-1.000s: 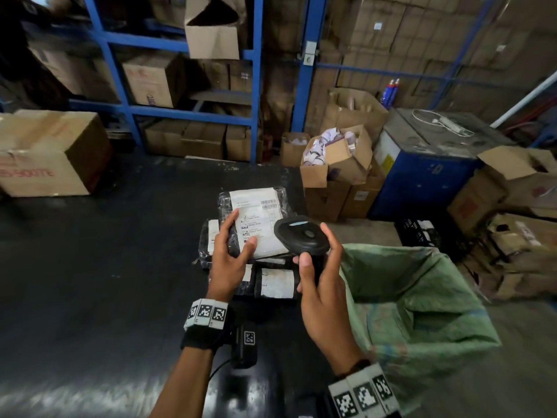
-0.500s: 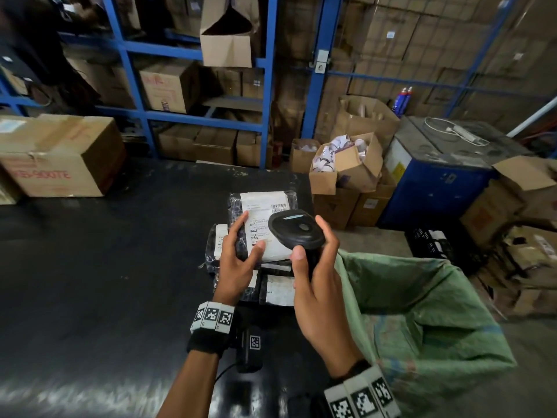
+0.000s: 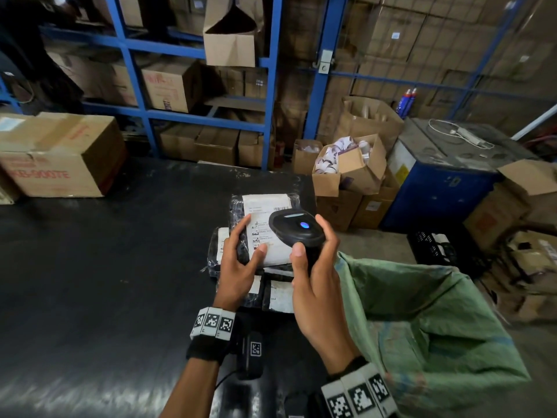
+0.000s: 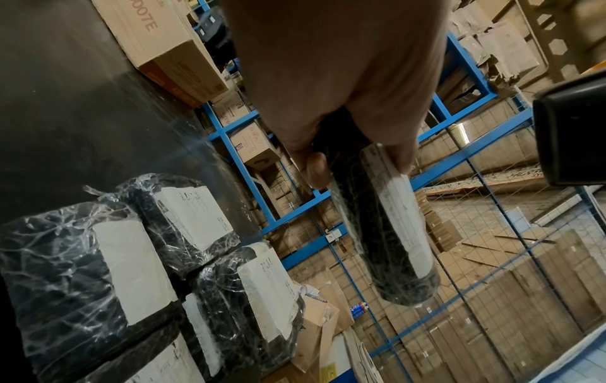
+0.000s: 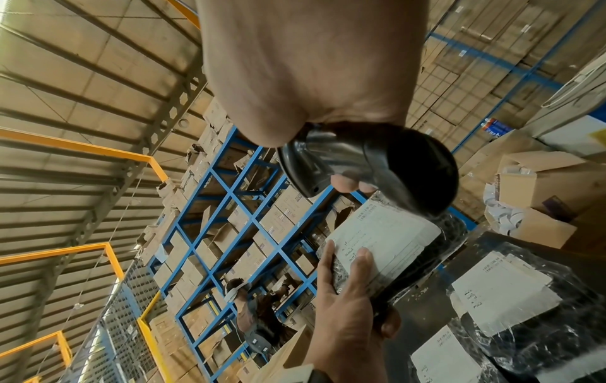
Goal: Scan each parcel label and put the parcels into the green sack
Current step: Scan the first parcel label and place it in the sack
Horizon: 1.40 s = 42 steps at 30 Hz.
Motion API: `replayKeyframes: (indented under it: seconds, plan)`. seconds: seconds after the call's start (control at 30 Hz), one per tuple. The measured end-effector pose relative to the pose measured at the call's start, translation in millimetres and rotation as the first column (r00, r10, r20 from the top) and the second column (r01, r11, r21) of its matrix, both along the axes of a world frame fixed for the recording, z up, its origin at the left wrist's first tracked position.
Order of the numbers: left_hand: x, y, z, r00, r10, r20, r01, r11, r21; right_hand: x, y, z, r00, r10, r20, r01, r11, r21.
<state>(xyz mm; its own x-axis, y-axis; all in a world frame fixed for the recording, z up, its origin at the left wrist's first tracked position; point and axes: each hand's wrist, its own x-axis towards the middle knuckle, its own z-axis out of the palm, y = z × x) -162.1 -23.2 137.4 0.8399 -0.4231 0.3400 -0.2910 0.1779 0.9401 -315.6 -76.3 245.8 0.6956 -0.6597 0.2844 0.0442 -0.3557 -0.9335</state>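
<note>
I am holding a black wrapped parcel [image 3: 265,227] up off the worktop [image 3: 105,267] with my left hand [image 3: 238,267], thumb pressing on its white label [image 3: 265,206] and fingers [image 3: 241,227] curling round its left edge. My right hand [image 3: 316,285] is gripping the handle of the black scanner [image 3: 297,227], whose head is hovering just over the label with a blue light glowing on top. Beneath the raised parcel, the other wrapped parcels [image 4: 131,272] are lying together on the worktop, labels facing up. The green sack [image 3: 437,321] is gaping open just to my right, beside the worktop edge. A large cardboard box [image 3: 60,155] is sitting at the far left of the worktop.
</note>
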Motion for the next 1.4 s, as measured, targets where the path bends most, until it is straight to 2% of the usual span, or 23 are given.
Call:
replayKeyframes:
  seconds: [0.53, 0.73, 0.97, 1.07, 1.4]
  plan:
    - [7, 7, -13, 1.000, -0.012, -0.002, 0.012, 0.999, 0.038, 9, -2, -25, 0.998, -0.058, 0.028, 0.058, 0.998, 0.003]
    - [-4, 22, -26, 0.998, -0.006, -0.059, 0.009, 0.998, 0.057, -13, 0, -54, 0.993, -0.104, -0.055, 0.105, 0.994, 0.018]
    - [-14, 48, -52, 0.996, 0.056, -0.076, -0.041, 0.982, 0.185, -53, 7, -111, 0.955, -0.147, -0.257, 0.175, 0.981, 0.088]
    - [-19, 60, -65, 0.992, 0.069, -0.102, -0.046, 0.975, 0.216, -67, 11, -137, 0.942, -0.167, -0.291, 0.197, 0.977, 0.079]
    - [-43, 95, -80, 0.982, 0.077, -0.174, -0.027, 0.961, 0.274, -72, 33, -249, 0.833, -0.126, -0.539, 0.265, 0.946, 0.188]
